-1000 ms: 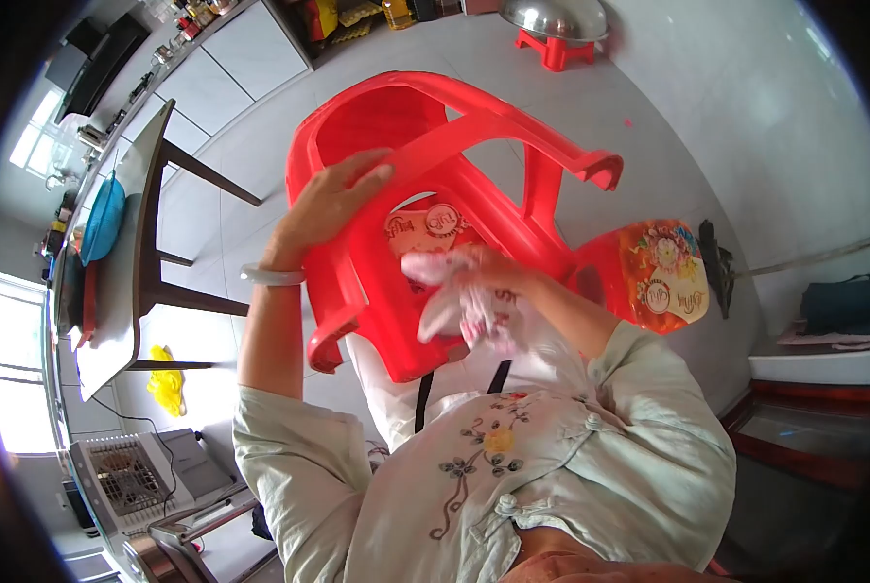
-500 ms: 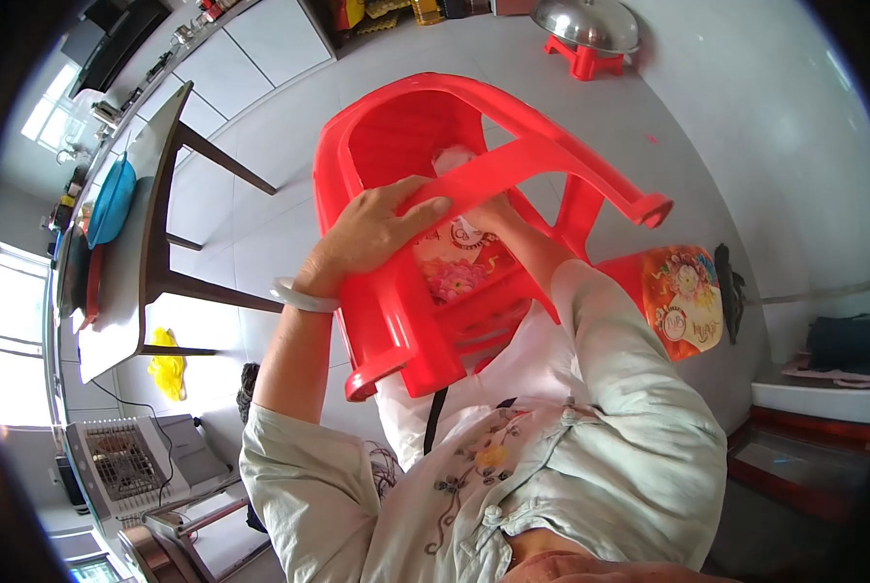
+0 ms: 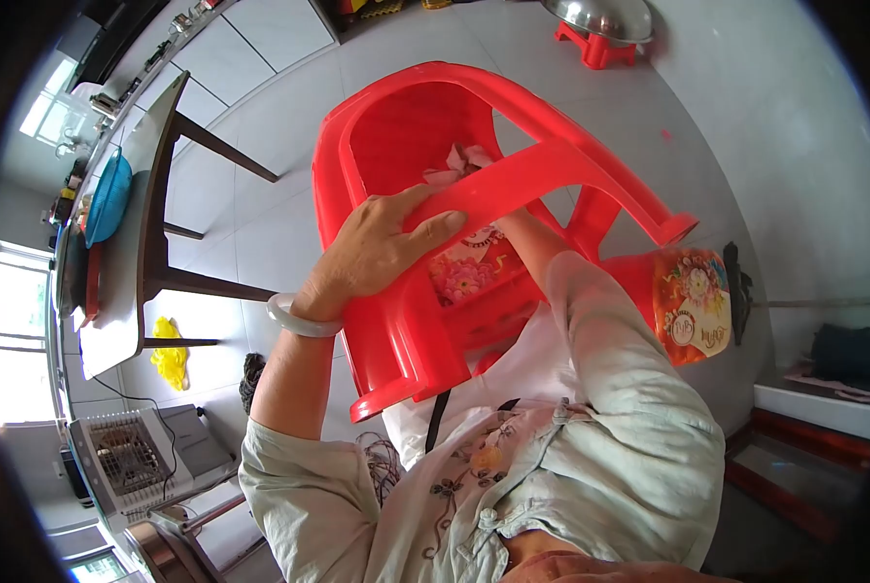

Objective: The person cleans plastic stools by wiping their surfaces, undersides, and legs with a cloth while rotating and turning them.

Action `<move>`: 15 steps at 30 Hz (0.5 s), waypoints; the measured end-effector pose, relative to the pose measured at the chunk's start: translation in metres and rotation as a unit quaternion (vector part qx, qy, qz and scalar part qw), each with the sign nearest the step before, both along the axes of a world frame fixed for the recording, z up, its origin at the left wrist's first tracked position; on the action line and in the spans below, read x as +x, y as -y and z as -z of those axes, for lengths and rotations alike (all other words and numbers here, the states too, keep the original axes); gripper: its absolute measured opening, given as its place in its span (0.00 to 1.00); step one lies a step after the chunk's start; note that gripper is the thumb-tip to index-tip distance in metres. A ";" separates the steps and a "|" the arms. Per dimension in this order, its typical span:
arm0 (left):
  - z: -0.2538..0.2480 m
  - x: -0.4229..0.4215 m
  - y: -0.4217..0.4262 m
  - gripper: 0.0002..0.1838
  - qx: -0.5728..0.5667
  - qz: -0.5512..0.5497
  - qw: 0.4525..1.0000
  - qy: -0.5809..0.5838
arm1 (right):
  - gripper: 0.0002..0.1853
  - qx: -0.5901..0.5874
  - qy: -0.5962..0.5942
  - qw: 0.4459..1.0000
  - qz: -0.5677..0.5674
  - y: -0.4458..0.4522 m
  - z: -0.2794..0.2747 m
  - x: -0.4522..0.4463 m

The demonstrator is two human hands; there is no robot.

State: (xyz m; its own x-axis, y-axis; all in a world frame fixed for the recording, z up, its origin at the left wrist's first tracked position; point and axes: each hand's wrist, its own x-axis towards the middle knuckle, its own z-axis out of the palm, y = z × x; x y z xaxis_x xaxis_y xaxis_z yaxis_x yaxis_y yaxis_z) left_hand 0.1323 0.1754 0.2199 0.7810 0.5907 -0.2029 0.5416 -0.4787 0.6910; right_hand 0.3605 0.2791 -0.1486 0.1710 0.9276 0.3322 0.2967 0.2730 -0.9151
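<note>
A red plastic stool (image 3: pixel 377 136) is tipped on its side in front of my body, its legs and crossbar facing me. My left hand (image 3: pixel 382 238), with a pale bangle at the wrist, grips the crossbar, thumb on the outer face and fingers over the edge. Behind the crossbar reaches my right hand (image 3: pixel 515 223), its fingers mostly hidden. A pinkish cloth (image 3: pixel 460 161) shows just past them, against the inside of the stool. A floral sticker (image 3: pixel 464 277) is visible through the frame.
Another red seat with a floral panel (image 3: pixel 693 301) stands at right. A wooden-legged table (image 3: pixel 153 223) holding a blue basin (image 3: pixel 110 199) is at left. A heater (image 3: pixel 124 462) and yellow bag (image 3: pixel 170 355) are lower left; a metal lid (image 3: pixel 605 17) sits far right.
The pinkish cloth shows more above the crossbar, and my right hand has gone further behind it. The stool has shifted slightly in view; my left hand keeps its grip.
</note>
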 end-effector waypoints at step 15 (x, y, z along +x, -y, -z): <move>0.004 -0.007 0.000 0.33 0.022 0.017 0.997 0.071 | 0.19 -0.126 0.362 0.919 0.094 0.320 -0.098 -0.025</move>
State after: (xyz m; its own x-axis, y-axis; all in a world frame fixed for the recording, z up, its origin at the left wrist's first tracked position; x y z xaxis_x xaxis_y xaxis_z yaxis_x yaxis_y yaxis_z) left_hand 0.1255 0.1750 0.2160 0.8201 0.5687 -0.0635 0.4227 -0.5272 0.7372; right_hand 0.3351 -0.0412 -0.0501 0.1559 0.9671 0.2008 0.8728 -0.0396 -0.4866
